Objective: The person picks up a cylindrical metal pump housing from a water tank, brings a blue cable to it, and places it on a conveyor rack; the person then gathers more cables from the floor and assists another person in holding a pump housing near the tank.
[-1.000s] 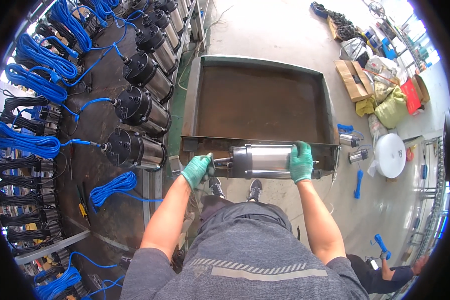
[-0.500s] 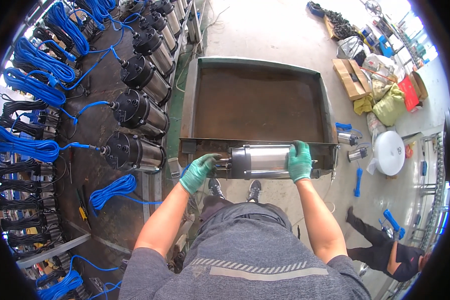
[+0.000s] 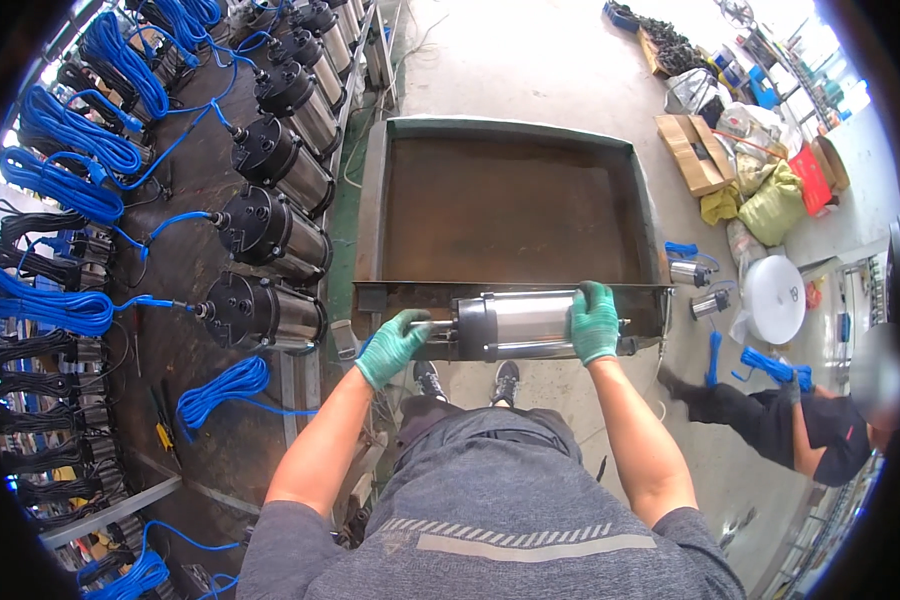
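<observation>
A silver steel submersible pump (image 3: 532, 320) with a black end cap lies on its side across the near edge of a shallow metal tank (image 3: 510, 126). My right hand (image 3: 596, 322), in a green glove, grips its right end, the fingers over the steel. At the cap end, my gloved left hand (image 3: 394, 350) closes around a thin fitting that sticks out of the cap. Blue cable shows by the left wrist, and a blue cable coil (image 3: 225, 388) lies to its left. The underside of the pump is hidden.
At left, a bench (image 3: 185, 290) carries a row of similar pumps (image 3: 270, 312) with blue cable coils (image 3: 55, 300). Pliers with yellow handles (image 3: 164, 435) lie there. Cardboard (image 3: 694, 155), sacks (image 3: 773, 205) and a white reel (image 3: 774, 300) stand at right. A co-worker (image 3: 800, 425) holds blue cable.
My hands stay on the pump with hardly any shift. The co-worker at right has moved upward in the picture with the blue cable. The whole view has shifted slightly.
</observation>
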A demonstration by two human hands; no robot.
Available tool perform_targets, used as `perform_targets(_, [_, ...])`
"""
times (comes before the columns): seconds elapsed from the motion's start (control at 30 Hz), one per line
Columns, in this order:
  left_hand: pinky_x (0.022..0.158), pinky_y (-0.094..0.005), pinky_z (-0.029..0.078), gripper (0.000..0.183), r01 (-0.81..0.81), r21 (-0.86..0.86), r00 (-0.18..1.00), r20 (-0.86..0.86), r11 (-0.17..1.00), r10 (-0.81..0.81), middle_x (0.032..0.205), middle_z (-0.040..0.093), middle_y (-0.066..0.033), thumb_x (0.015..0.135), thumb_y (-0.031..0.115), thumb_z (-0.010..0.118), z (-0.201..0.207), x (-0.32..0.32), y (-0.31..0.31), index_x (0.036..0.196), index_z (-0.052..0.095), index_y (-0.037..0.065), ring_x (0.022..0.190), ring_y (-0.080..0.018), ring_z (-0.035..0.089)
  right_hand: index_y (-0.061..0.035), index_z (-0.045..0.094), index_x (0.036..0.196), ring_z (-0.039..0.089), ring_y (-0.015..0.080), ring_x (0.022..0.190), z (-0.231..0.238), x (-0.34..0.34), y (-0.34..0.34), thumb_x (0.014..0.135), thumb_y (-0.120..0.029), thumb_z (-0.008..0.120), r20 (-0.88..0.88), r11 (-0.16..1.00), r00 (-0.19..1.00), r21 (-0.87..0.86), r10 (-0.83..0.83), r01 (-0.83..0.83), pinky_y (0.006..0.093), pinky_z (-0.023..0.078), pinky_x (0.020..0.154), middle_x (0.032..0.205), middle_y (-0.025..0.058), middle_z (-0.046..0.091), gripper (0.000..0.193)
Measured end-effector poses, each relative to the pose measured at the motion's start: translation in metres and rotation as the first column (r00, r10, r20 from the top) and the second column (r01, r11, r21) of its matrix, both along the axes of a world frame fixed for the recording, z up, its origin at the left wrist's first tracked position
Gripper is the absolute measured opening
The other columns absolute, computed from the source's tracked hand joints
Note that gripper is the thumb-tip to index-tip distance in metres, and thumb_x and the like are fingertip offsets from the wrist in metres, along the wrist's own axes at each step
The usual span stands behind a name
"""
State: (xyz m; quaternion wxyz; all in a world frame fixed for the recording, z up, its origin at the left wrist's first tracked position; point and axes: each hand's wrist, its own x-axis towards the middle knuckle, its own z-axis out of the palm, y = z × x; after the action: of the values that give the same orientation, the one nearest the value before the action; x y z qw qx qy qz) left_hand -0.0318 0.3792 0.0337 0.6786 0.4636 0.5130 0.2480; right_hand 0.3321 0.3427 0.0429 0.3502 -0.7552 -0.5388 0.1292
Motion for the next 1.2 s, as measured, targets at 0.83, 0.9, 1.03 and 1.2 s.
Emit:
perform_targets(0.83, [0.077,-0.0266,0.052,0.041,0.273,0.281,0.952,-0.217,0.92,-0.216,0.098,0.064,-0.0036,0.087,0.015,0.079,-0.001,0.001,0.014,0.116,0.054,0.002,0.086,-0.0092,0.058,-0.0014,0.062,0.109,0.062,0.0391,0.097,0.0,0.002,0.0,0.091,-0.011,0.062,0.05,1.0,0.999,0.009,0.003,-0.004,0.0442,0.05,0.086,0.109,0.0207,0.061,0.02])
perform_targets(0.9, [0.067,-0.0287,0.052,0.044,0.38,0.162,0.869,-0.4,0.911,-0.291,0.08,0.064,-0.0025,0.082,0.026,0.085,0.006,-0.012,0.027,0.109,0.061,0.001,0.075,-0.0106,0.058,-0.0014,0.062,0.109,0.062,0.0388,0.096,0.005,-0.003,0.0,0.091,-0.01,0.063,0.035,1.0,0.999,0.004,0.002,-0.003,0.0438,0.051,0.085,0.109,0.0209,0.061,0.02])
perform_targets(1.03, [0.06,-0.0429,0.052,0.035,0.694,0.226,0.456,-0.873,0.684,-0.174,0.066,0.067,-0.0134,0.084,0.043,0.075,0.015,-0.006,0.032,0.085,0.07,0.009,0.065,-0.0306,0.068,-0.0014,0.062,0.109,0.062,0.0384,0.093,0.001,-0.006,0.004,0.09,-0.009,0.063,0.036,1.0,0.999,0.031,-0.005,0.004,0.0436,0.051,0.084,0.107,0.0208,0.061,0.02])
perform_targets(1.2, [0.055,-0.0401,0.048,0.031,0.539,0.264,0.631,-0.756,0.8,-0.175,0.068,0.067,-0.0096,0.09,0.041,0.069,0.005,-0.007,0.024,0.09,0.07,0.01,0.06,-0.0238,0.064,-0.0034,0.064,0.101,0.061,0.0397,0.095,-0.008,-0.002,0.005,0.085,-0.011,0.063,0.107,0.994,0.994,0.11,-0.002,-0.01,0.0465,0.051,0.087,0.102,0.0203,0.062,0.018])
